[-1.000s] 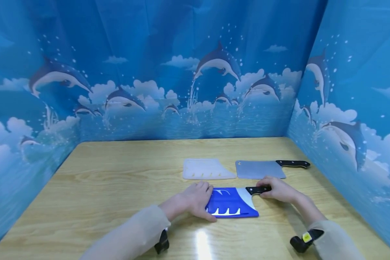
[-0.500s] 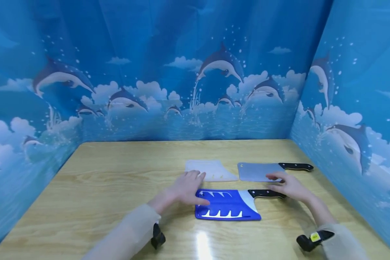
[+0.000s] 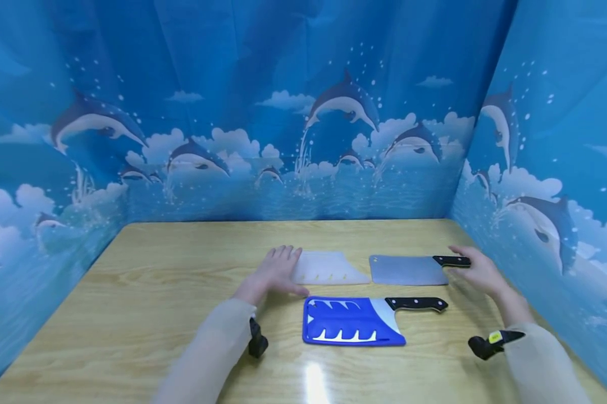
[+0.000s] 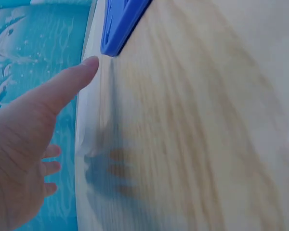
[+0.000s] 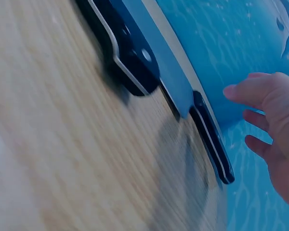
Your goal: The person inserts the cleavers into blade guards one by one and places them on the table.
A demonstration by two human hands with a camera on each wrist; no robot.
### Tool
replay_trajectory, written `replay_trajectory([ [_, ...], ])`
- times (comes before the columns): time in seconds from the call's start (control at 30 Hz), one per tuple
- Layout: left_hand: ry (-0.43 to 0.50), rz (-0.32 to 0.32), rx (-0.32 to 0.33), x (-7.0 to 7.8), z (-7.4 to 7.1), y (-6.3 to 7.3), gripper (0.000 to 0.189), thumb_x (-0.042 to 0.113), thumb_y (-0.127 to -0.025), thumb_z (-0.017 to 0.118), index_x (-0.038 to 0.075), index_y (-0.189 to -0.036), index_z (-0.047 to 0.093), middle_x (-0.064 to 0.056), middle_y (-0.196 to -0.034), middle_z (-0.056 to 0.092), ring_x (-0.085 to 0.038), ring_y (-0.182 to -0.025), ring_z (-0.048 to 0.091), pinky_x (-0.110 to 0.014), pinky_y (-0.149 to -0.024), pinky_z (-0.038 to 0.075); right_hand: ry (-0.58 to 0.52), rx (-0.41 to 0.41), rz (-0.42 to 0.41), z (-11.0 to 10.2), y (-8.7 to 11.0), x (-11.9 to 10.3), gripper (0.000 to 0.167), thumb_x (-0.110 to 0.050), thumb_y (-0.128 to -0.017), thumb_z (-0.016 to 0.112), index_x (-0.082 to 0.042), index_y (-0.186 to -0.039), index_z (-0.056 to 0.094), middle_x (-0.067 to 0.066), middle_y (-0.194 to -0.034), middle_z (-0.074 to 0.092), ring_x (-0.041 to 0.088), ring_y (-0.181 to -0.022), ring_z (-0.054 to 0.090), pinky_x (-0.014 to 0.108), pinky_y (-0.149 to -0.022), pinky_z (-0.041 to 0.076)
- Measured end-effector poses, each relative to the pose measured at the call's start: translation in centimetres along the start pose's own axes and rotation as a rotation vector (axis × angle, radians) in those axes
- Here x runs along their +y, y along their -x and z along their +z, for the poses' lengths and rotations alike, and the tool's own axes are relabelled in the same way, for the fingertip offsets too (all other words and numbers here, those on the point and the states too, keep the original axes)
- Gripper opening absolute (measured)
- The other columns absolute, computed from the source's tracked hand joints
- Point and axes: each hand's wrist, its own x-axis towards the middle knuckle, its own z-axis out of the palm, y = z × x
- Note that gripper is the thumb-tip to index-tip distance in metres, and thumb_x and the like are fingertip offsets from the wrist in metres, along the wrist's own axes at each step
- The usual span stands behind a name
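Note:
Beside the left end of a translucent white blade cover (image 3: pixel 328 268), my left hand (image 3: pixel 275 273) hovers with spread fingers; the left wrist view shows its thumb apart from the table. To the right lies a bare cleaver (image 3: pixel 406 270) with a black handle (image 5: pixel 213 139). My right hand (image 3: pixel 482 272) hangs over that handle, fingers loosely bent and apart from it in the right wrist view. Nearer the front lies a second cleaver, its black handle (image 3: pixel 416 303) pointing right and its blade inside a blue cover (image 3: pixel 354 322) with white tooth-shaped cutouts. Neither hand touches it.
All the pieces lie flat on a light wooden table (image 3: pixel 156 292). Blue dolphin-print curtains (image 3: pixel 232 112) rise along the table's back and sides. The right curtain stands close beyond my right hand.
Both hands have left the blue-covered cleaver and moved farther back, the left to the white cover, the right to the bare cleaver's handle. The covered cleaver now lies untouched.

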Motion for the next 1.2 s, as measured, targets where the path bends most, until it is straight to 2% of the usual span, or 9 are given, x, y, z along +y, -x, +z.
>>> replay_trajectory([
  [0.17, 0.033, 0.017, -0.034, 0.1, 0.1, -0.7, 0.11, 0.063, -0.066, 0.07, 0.008, -0.147, 0.021, -0.019, -0.149, 0.022, -0.035, -0.136, 0.018, -0.049, -0.111, 0.012, 0.071, -0.055, 0.056, -0.5, -0.7, 2.0, 0.059, -0.001, -0.081, 0.06, 0.014, -0.133, 0.035, 0.039, -0.131, 0.033, 0.057, -0.117, 0.028, 0.067, -0.091, 0.026],
  [0.37, 0.071, -0.008, -0.095, 0.6, 0.4, -1.3, 0.109, 0.065, -0.067, 0.067, 0.012, -0.149, 0.019, -0.015, -0.151, 0.018, -0.032, -0.138, 0.014, -0.046, -0.112, 0.008, 0.096, -0.103, 0.082, -0.3, -1.0, 3.2, 0.063, -0.003, -0.079, 0.061, 0.014, -0.133, 0.034, 0.04, -0.132, 0.031, 0.057, -0.118, 0.027, 0.067, -0.092, 0.026],
  [0.53, 0.06, 0.011, -0.09, 0.7, 0.5, -1.6, 0.111, 0.068, -0.065, 0.066, 0.012, -0.149, 0.02, -0.017, -0.149, 0.022, -0.033, -0.137, 0.018, -0.047, -0.111, 0.01, 0.147, -0.136, 0.089, 0.2, -1.2, 3.8, 0.059, -0.002, -0.079, 0.058, 0.016, -0.131, 0.035, 0.042, -0.13, 0.031, 0.058, -0.116, 0.028, 0.067, -0.093, 0.026],
  [0.7, 0.057, 0.009, -0.081, 0.8, 0.3, -2.0, 0.11, 0.07, -0.066, 0.064, 0.012, -0.148, 0.021, -0.015, -0.149, 0.022, -0.032, -0.137, 0.018, -0.048, -0.111, 0.009, 0.148, -0.175, 0.07, 0.4, -1.5, 3.7, 0.059, -0.003, -0.081, 0.057, 0.017, -0.132, 0.034, 0.042, -0.131, 0.03, 0.059, -0.117, 0.028, 0.067, -0.094, 0.025],
  [0.9, 0.05, -0.001, -0.125, 1.1, 0.6, -2.4, 0.107, 0.071, -0.069, 0.06, 0.011, -0.148, 0.02, -0.009, -0.151, 0.022, -0.029, -0.138, 0.018, -0.045, -0.111, 0.013, 0.115, -0.243, 0.097, 0.6, -1.2, 3.2, 0.059, -0.004, -0.085, 0.055, 0.016, -0.134, 0.03, 0.041, -0.133, 0.026, 0.059, -0.119, 0.024, 0.069, -0.094, 0.022],
  [1.2, 0.06, -0.005, -0.123, 1.5, 0.4, -2.6, 0.099, 0.064, -0.074, 0.061, 0.01, -0.148, 0.022, -0.01, -0.148, 0.029, -0.027, -0.135, 0.026, -0.038, -0.109, 0.023, 0.187, -0.22, 0.136, 0.7, -1.4, 3.1, 0.055, -0.012, -0.088, 0.056, 0.011, -0.133, 0.036, 0.039, -0.131, 0.033, 0.058, -0.117, 0.03, 0.069, -0.093, 0.024],
])
